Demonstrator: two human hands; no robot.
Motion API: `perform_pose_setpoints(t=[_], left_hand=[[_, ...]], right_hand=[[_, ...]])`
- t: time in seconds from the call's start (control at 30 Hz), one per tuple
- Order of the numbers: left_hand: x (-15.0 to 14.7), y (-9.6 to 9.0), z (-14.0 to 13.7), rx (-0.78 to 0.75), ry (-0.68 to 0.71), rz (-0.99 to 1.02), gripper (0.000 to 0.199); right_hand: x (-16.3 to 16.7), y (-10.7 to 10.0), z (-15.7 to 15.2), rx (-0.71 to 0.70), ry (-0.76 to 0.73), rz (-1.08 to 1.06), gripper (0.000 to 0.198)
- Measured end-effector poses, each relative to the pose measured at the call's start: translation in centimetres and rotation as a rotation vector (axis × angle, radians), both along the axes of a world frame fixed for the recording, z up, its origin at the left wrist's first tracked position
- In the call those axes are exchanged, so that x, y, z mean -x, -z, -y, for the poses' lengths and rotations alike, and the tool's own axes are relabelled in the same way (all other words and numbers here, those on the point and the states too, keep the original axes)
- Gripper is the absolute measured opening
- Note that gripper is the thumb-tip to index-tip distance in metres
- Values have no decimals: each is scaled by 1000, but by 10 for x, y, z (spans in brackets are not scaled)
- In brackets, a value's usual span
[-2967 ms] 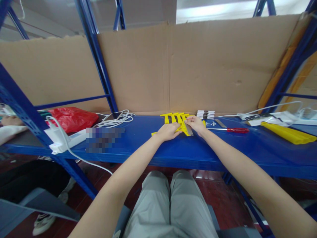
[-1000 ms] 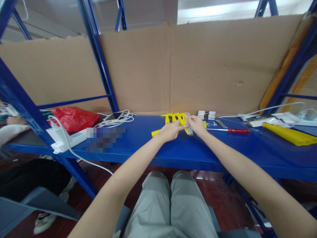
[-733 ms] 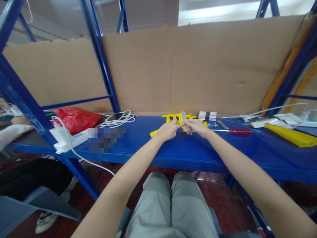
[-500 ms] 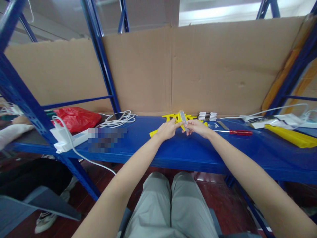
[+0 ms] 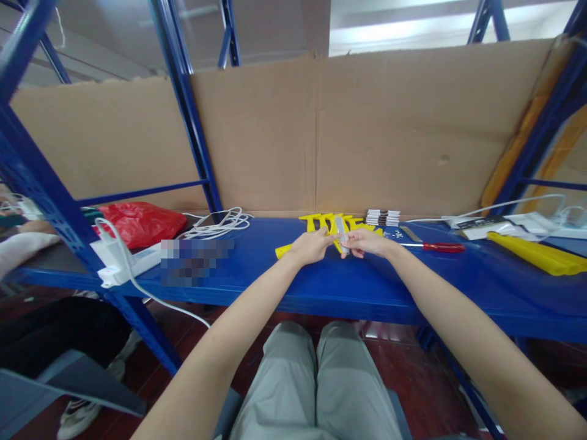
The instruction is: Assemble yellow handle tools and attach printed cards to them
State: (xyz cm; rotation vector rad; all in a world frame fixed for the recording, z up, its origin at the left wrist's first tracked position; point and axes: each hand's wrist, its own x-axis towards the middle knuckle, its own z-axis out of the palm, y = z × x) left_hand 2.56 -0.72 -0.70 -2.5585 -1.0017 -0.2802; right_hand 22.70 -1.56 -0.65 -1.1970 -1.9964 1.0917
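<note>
Over the blue tabletop, a flat silver-grey strip (image 5: 340, 226) stands tilted between my two hands. My right hand (image 5: 367, 242) pinches its lower end from the right. From the left, my left hand (image 5: 312, 245) has its fingers closed at the strip's near side; its fingertips are partly hidden. Several yellow T-shaped plastic pieces (image 5: 312, 220) lie just behind my hands. Close by my left wrist, another yellow piece (image 5: 282, 251) lies on the table. A screwdriver (image 5: 443, 247) with a red handle rests to the right of my right hand.
White stacked pieces (image 5: 382, 217) and a small metal strip (image 5: 411, 233) lie at the back. A long yellow part (image 5: 541, 254) is far right. Leftward are a white power strip (image 5: 137, 263), coiled cable (image 5: 224, 223) and red bag (image 5: 142, 223). Cardboard (image 5: 367, 128) walls the back. Another person's sleeve (image 5: 22, 247) shows left.
My hands and the silver-grey strip have come slightly lower in view, and the strip stands a little more upright. The view itself has shifted slightly.
</note>
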Motion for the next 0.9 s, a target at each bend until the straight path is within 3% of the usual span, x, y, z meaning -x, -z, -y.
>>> perform_pose_setpoints(t=[0.1, 0.43, 0.67, 0.9], left_hand=[[-1, 0, 1, 16, 5, -5, 47], [-3, -2, 5, -3, 47, -8, 44], [-5, -1, 8, -35, 92, -11, 44], [-5, -3, 9, -68, 113, -5, 47]], right_hand=[[-5, 1, -1, 31, 7, 23, 34], [2, 8, -8, -78, 314, -217, 28], [8, 7, -9, -96, 310, -331, 23], [0, 7, -12, -181, 233, -357, 38]])
